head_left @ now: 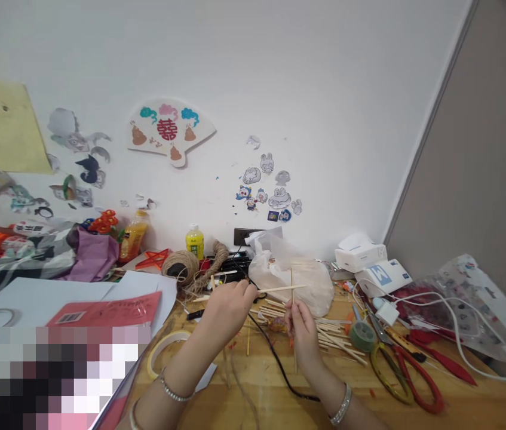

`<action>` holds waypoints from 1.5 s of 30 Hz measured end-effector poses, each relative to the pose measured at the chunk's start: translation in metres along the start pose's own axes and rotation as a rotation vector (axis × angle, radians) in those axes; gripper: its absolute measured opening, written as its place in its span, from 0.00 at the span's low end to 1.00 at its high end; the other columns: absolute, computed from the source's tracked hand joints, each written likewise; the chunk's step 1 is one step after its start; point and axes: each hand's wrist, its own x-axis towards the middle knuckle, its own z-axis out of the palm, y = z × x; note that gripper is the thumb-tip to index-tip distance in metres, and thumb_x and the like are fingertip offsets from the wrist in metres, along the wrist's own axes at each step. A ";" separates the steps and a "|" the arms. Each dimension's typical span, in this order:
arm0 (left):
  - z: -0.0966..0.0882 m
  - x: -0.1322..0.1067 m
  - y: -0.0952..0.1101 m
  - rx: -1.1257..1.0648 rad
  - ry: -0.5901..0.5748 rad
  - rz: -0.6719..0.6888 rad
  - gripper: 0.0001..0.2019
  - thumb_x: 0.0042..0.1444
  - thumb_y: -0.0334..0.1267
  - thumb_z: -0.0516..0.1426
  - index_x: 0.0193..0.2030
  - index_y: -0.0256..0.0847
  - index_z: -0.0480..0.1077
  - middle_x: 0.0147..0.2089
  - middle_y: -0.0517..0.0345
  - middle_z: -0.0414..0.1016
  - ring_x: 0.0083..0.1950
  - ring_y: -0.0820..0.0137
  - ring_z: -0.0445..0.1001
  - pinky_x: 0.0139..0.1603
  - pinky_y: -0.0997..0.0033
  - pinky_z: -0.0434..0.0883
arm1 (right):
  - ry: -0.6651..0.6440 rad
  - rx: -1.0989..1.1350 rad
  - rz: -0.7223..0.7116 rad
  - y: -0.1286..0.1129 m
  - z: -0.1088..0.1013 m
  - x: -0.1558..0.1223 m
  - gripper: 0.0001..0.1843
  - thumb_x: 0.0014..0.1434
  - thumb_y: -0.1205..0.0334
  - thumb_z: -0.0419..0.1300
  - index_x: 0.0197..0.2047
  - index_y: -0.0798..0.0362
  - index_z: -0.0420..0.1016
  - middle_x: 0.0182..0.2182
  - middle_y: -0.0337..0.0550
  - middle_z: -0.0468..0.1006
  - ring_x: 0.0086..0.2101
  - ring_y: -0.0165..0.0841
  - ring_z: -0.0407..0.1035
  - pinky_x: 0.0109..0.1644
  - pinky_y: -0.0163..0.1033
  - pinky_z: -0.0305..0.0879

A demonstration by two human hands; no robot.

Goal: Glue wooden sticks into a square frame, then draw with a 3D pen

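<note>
Two bare hands meet over the middle of a light-brown wooden tabletop (337, 388). The left hand (233, 303) is closed around a thin, pale wooden stick (279, 289) held nearly level; the right hand (301, 325) pinches a second thin, pale wooden stick (292, 276) upright — the two cross just above the right fingers. Beside the right hand lies a loose pile of pale wooden sticks (337, 340). Toward the tabletop's right edge are red and yellow looped scissor handles (437, 401); near its back edge — a beige twine ball (185, 263) and a whitish, translucent plastic bag (315, 286).
</note>
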 end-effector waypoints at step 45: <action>0.004 0.008 0.005 0.038 0.091 0.042 0.11 0.62 0.29 0.47 0.28 0.41 0.63 0.24 0.59 0.69 0.24 0.68 0.67 0.23 0.69 0.56 | -0.021 -0.040 -0.055 0.006 -0.009 0.002 0.22 0.60 0.40 0.51 0.29 0.50 0.66 0.19 0.31 0.59 0.20 0.27 0.53 0.22 0.32 0.50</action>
